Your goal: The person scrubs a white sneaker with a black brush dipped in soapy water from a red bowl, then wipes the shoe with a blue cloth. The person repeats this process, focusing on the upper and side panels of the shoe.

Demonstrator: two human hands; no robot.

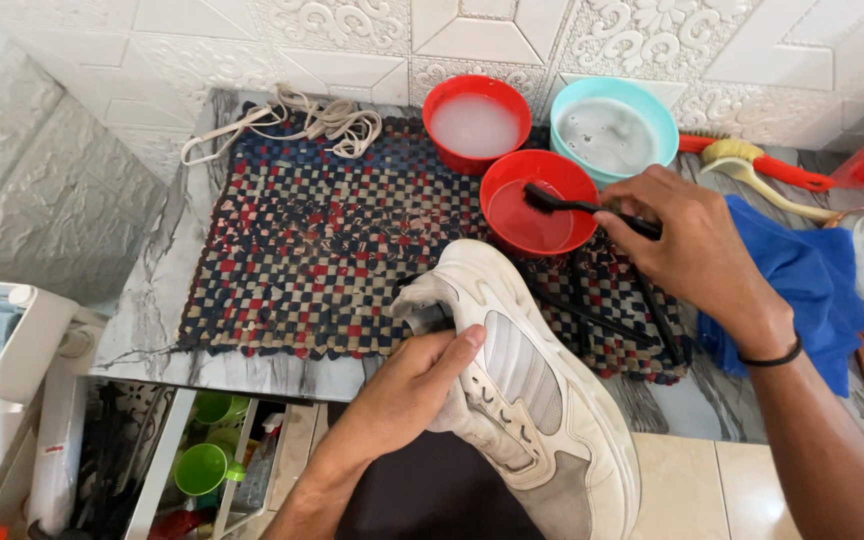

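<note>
Grubby white sneaker [527,400], laceless, gripped in left hand [407,385]

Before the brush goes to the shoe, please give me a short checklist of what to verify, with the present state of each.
1. Left hand grips the white shoe firmly: ok.
2. Right hand holds the black brush: ok.
3. Bristles are inside the near red bowl: ok.
4. Bristles are wet enough: cannot tell.
5. Laces are out of the shoe, lying at the far edge of the woven mat: ok.
6. Blue cloth lies near the right hand: ok.
</note>
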